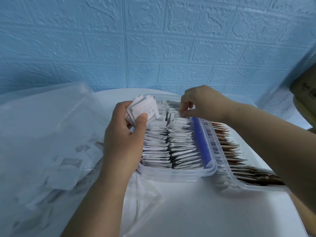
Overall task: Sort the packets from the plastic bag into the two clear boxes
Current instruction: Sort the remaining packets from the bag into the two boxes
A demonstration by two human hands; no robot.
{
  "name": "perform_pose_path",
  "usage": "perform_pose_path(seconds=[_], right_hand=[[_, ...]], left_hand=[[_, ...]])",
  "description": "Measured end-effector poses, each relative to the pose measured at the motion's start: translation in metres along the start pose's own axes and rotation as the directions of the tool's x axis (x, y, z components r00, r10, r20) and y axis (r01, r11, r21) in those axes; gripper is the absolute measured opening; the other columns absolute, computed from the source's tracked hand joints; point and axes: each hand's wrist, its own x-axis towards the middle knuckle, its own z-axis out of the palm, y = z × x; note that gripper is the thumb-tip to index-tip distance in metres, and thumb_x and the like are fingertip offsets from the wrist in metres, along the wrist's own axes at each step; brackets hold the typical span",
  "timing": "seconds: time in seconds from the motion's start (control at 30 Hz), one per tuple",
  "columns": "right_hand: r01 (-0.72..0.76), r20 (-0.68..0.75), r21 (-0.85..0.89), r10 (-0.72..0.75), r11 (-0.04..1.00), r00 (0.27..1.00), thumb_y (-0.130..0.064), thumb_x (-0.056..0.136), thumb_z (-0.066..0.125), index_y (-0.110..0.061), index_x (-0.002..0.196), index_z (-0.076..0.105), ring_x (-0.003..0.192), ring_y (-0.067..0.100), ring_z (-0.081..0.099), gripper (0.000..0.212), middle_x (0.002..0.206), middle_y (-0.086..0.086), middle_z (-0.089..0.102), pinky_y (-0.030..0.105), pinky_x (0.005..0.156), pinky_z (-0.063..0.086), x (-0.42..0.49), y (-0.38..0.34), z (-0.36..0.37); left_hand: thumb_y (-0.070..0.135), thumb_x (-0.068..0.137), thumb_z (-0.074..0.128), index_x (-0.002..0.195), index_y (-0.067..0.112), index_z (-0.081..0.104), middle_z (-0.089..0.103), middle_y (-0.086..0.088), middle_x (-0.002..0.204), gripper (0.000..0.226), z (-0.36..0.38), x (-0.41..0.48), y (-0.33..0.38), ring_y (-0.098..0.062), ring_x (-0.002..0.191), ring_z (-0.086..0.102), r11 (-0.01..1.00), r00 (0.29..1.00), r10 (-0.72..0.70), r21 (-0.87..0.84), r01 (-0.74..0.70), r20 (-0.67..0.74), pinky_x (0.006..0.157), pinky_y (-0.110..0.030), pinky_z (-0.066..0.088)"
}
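My left hand [124, 134] grips a small stack of white sugar packets [145, 109] above the left edge of the nearer clear box [179, 171]. That box holds two rows of upright white packets [169, 147]. My right hand [200, 103] pinches a single white packet [180, 114] at the far end of the right-hand row. A second clear box [239, 183] to the right holds a row of brown packets [230, 151]. The plastic bag [51, 151] lies at the left with loose white packets inside.
Everything sits on a white table [205, 211] against a blue brick-pattern wall. A blue strip [200, 139] runs along the right inner side of the nearer box. A cardboard box [304, 93] and printed papers [285, 106] stand at the far right.
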Motion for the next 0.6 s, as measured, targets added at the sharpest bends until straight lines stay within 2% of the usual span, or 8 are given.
perform_pose_path(seconds=[0.13, 0.2, 0.27, 0.37, 0.43, 0.53, 0.6], right_hand=[[-0.057, 0.012, 0.050, 0.057, 0.997, 0.998, -0.017, 0.076, 0.074, -0.021, 0.077, 0.070, 0.070, 0.005, 0.055, 0.006, 0.076, -0.007, 0.068, 0.026, 0.073, 0.047, 0.004, -0.002, 0.001], [-0.042, 0.015, -0.003, 0.042, 0.999, 0.999, -0.020, 0.077, 0.072, -0.023, 0.080, 0.070, 0.078, 0.006, 0.053, 0.004, 0.078, -0.009, 0.067, 0.030, 0.078, 0.047, 0.005, -0.002, 0.000], [0.009, 0.003, -0.018, -0.009, 1.000, 1.000, -0.023, 0.080, 0.070, -0.022, 0.085, 0.070, 0.078, 0.005, 0.049, 0.005, 0.080, -0.010, 0.063, 0.024, 0.076, 0.042, 0.003, -0.003, -0.001], [0.074, -0.001, 0.131, -0.075, 0.989, 0.997, -0.031, 0.079, 0.071, -0.020, 0.089, 0.070, 0.072, 0.005, 0.051, 0.015, 0.082, -0.012, 0.058, 0.020, 0.071, 0.040, -0.005, -0.011, -0.006], [0.086, 0.042, 0.169, -0.094, 0.982, 0.995, -0.036, 0.074, 0.075, -0.021, 0.089, 0.069, 0.072, 0.005, 0.052, 0.021, 0.079, -0.015, 0.056, 0.017, 0.070, 0.039, -0.008, -0.015, -0.008], [0.104, 0.061, 0.127, -0.113, 0.986, 0.992, -0.031, 0.075, 0.075, -0.021, 0.087, 0.070, 0.065, -0.005, 0.048, 0.016, 0.075, -0.017, 0.052, 0.006, 0.063, 0.033, -0.004, -0.015, -0.004], [0.078, 0.063, 0.098, -0.085, 0.992, 0.994, -0.024, 0.077, 0.074, -0.021, 0.088, 0.072, 0.063, -0.007, 0.047, 0.011, 0.072, -0.016, 0.052, 0.005, 0.062, 0.033, 0.000, -0.011, -0.002]], left_hand=[[0.026, 0.091, 0.054, 0.093, 0.041, 0.042, 0.047, 0.034, 0.082, 0.020, 0.001, 0.001, -0.001, 0.028, 0.072, 0.046, 1.000, 1.000, 0.016, 0.005, -0.016, -0.006, 0.056, 0.005, 0.034], [0.026, 0.091, 0.054, 0.099, 0.039, 0.042, 0.047, 0.034, 0.083, 0.020, 0.001, 0.001, -0.002, 0.028, 0.072, 0.046, 1.000, 1.000, 0.022, 0.004, -0.022, -0.010, 0.056, 0.005, 0.035], [0.026, 0.091, 0.054, 0.100, 0.039, 0.041, 0.047, 0.034, 0.082, 0.020, 0.001, 0.000, -0.002, 0.028, 0.072, 0.046, 1.000, 1.000, 0.025, 0.006, -0.025, -0.012, 0.057, 0.004, 0.036], [0.027, 0.091, 0.054, 0.097, 0.040, 0.041, 0.047, 0.034, 0.081, 0.020, 0.001, 0.000, -0.002, 0.026, 0.072, 0.047, 1.000, 1.000, 0.024, 0.008, -0.024, -0.013, 0.057, 0.004, 0.035], [0.026, 0.091, 0.054, 0.096, 0.040, 0.041, 0.048, 0.034, 0.081, 0.020, 0.001, 0.001, -0.002, 0.026, 0.071, 0.047, 1.000, 1.000, 0.027, 0.011, -0.027, -0.014, 0.057, 0.004, 0.035], [0.026, 0.091, 0.054, 0.100, 0.038, 0.041, 0.047, 0.034, 0.082, 0.020, 0.001, 0.001, -0.002, 0.027, 0.072, 0.047, 0.999, 0.999, 0.035, 0.010, -0.035, -0.014, 0.056, 0.004, 0.035], [0.027, 0.091, 0.054, 0.101, 0.039, 0.041, 0.047, 0.034, 0.082, 0.020, 0.001, 0.001, -0.002, 0.027, 0.072, 0.047, 0.999, 0.999, 0.034, 0.009, -0.034, -0.013, 0.056, 0.004, 0.036]])
